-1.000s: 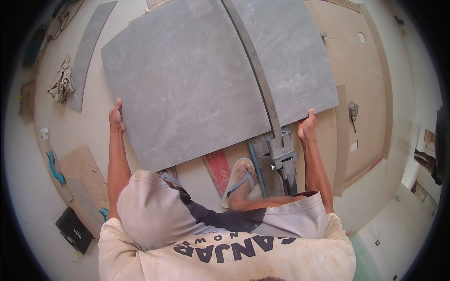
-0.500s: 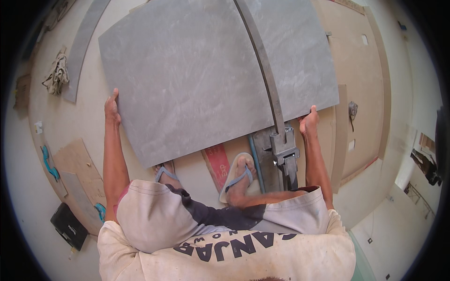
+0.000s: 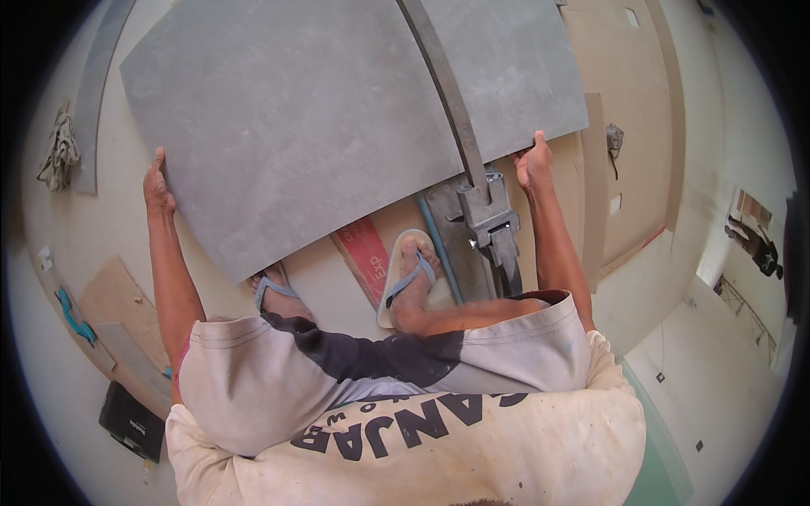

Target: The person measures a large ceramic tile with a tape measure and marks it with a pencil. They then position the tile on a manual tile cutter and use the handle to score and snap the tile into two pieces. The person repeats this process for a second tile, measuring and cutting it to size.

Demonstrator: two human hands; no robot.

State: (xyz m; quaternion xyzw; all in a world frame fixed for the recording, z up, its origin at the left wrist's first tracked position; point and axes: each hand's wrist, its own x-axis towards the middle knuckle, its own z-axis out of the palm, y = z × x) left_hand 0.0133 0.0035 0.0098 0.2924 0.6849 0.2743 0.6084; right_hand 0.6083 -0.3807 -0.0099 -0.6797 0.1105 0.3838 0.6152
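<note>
A large grey tile [image 3: 295, 126] lies beneath the dark metal rail [image 3: 440, 80] of a tile cutter. My left hand [image 3: 159, 187] grips the tile's left edge, with the thumb up along it. At the near edge, right of the rail, my right hand [image 3: 533, 162] holds the tile, thumb above and fingers partly hidden underneath. Close to that hand is the cutter's metal end piece [image 3: 489, 211], standing clear of the tile's near edge. Part of the cutter's base [image 3: 443, 228] shows there; the tile covers the rest.
My sandalled feet [image 3: 413, 282] are beside a red-printed cardboard strip [image 3: 367, 253]. Cardboard sheets [image 3: 629, 143] lie to the right. On the left are a narrow grey tile strip [image 3: 99, 101], a crumpled cloth [image 3: 59, 152], a teal-handled tool [image 3: 76, 319] and a black case [image 3: 131, 422].
The whole view has shifted, so the tile, cutter and feet appear higher and further left. Both hands keep their hold on the tile's edges.
</note>
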